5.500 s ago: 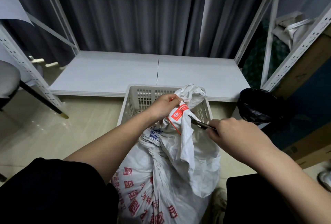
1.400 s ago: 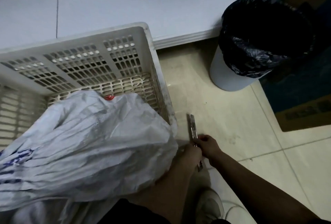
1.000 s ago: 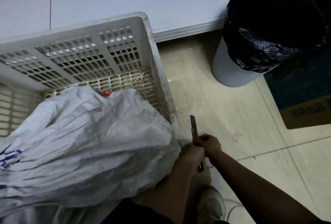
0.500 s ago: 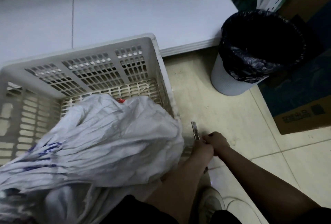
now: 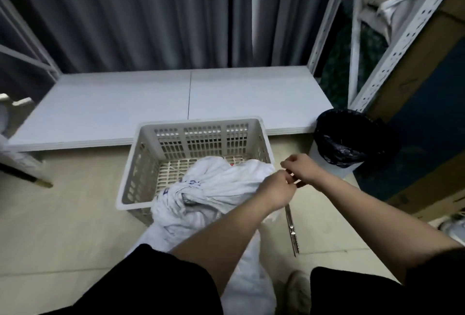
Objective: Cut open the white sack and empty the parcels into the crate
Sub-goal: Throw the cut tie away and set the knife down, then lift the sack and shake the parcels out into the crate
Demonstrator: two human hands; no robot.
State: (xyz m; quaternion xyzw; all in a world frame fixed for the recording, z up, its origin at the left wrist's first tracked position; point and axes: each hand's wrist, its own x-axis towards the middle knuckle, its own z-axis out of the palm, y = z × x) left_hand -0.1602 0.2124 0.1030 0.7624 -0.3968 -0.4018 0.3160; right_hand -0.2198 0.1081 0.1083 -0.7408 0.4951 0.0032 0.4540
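Note:
The white sack (image 5: pixel 216 186) with blue print lies tipped over the near rim of the perforated white crate (image 5: pixel 201 138), its bunched neck inside; no parcels show. A slim utility knife (image 5: pixel 292 231) lies on the tile floor to the right of the sack, with no hand on it. My left hand (image 5: pixel 275 190) and my right hand (image 5: pixel 300 168) hover close together above the crate's right near corner, fingers curled. Blur hides whether they pinch anything between them.
A bin with a black liner (image 5: pixel 349 138) stands right of the crate. A low white platform (image 5: pixel 151 103) runs behind it, below dark curtains. White shelf uprights (image 5: pixel 402 38) and cardboard boxes (image 5: pixel 427 189) stand at the right. A shoe (image 5: pixel 299 289) shows below the knife.
Both hands have let go of the knife on the floor and risen toward the sack. My head has lifted, so the curtains and shelving are back in view.

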